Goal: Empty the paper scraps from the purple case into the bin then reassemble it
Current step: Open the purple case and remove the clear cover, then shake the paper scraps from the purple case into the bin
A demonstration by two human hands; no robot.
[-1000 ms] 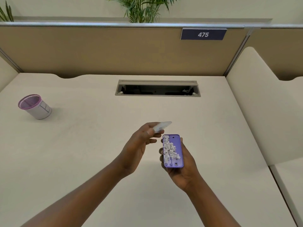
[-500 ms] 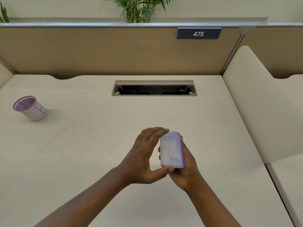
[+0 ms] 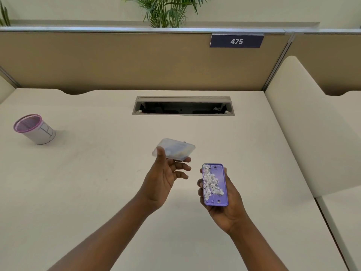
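My right hand (image 3: 224, 204) cradles the purple case (image 3: 222, 184), which lies flat and uncovered, above the desk. A heap of small white paper scraps (image 3: 211, 183) fills its left side. To the left of the case, my left hand (image 3: 164, 177) holds the clear plastic lid (image 3: 173, 149) between thumb and fingers, tilted and lifted off the case. The bin (image 3: 34, 129), a small white cup with a purple mesh rim, stands far off at the desk's left.
A beige desk (image 3: 88, 182) spreads under both hands. An open cable slot (image 3: 183, 106) is set into it further back. A tan partition with a "475" sign (image 3: 236, 41) closes the back, and a cream divider (image 3: 304, 124) rises on the right.
Half a second ago the lid sat on the case under my left hand. It has since come off and moved up and left, baring the scraps.
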